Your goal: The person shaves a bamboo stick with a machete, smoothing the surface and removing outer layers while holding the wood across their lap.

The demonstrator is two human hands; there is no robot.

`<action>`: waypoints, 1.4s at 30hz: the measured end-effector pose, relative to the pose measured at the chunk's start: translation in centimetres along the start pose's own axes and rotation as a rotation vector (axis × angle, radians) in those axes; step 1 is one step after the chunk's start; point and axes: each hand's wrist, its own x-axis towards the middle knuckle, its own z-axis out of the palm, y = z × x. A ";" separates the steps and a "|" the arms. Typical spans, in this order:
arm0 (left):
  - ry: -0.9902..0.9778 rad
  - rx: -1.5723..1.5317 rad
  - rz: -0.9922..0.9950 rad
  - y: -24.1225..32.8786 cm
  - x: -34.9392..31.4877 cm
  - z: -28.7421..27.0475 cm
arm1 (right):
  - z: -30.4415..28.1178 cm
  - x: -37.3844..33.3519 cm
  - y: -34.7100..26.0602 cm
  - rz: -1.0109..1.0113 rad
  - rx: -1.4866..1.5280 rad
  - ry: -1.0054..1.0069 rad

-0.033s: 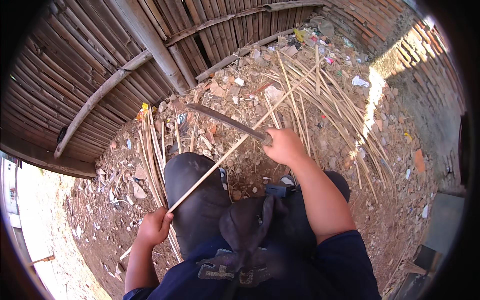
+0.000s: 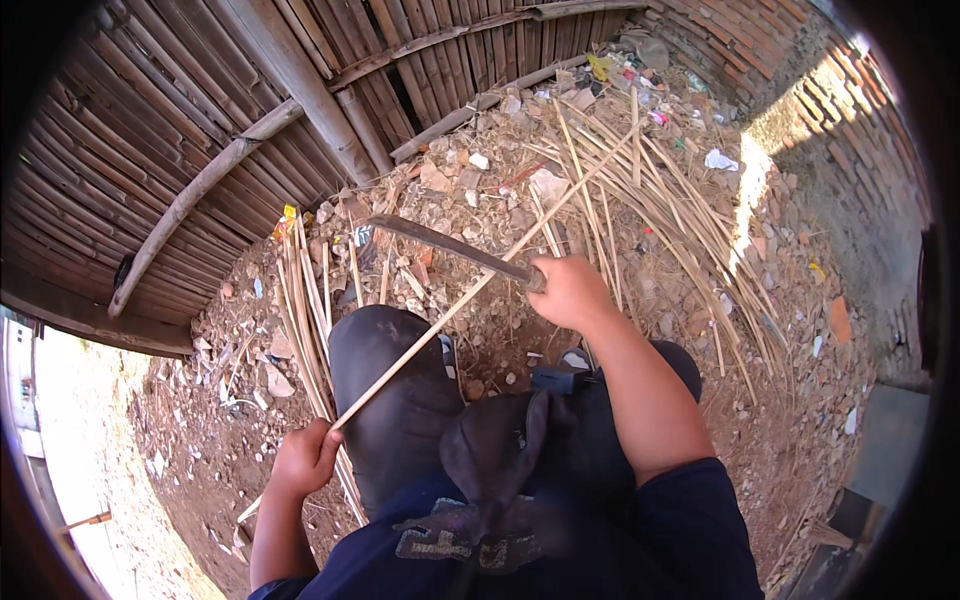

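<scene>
My left hand (image 2: 306,458) is closed round a long pale bamboo strip (image 2: 408,354) beside my left knee. From there the strip slants up across the knee to the far right, and a short end sticks out behind the hand. My right hand (image 2: 572,292) grips the handle of a machete (image 2: 450,245), its fingers wrapped round it in front of my right knee. The dark blade points left and crosses the strip just left of that hand. Whether the blade touches the strip I cannot tell.
More strips lie in a bundle (image 2: 302,300) beside my left leg. A larger pile of strips (image 2: 680,215) spreads over the stony, littered ground at the far right. A slatted bamboo wall (image 2: 190,130) stands at the far left, a brick wall (image 2: 850,150) at the right.
The machete's tip has dipped slightly and shifted a little left. Both hands keep their hold, nearly in the same place.
</scene>
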 end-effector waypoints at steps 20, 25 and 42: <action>0.031 0.185 -0.014 -4.7 -2.9 0.6 | 1.0 0.9 2.8 0.115 0.107 -0.024; 0.022 0.218 -0.016 -3.9 -2.5 -0.8 | 1.9 2.5 7.7 0.260 0.263 0.117; 0.160 0.422 0.017 -6.5 -5.9 1.6 | -1.4 2.3 4.4 0.126 1.324 0.159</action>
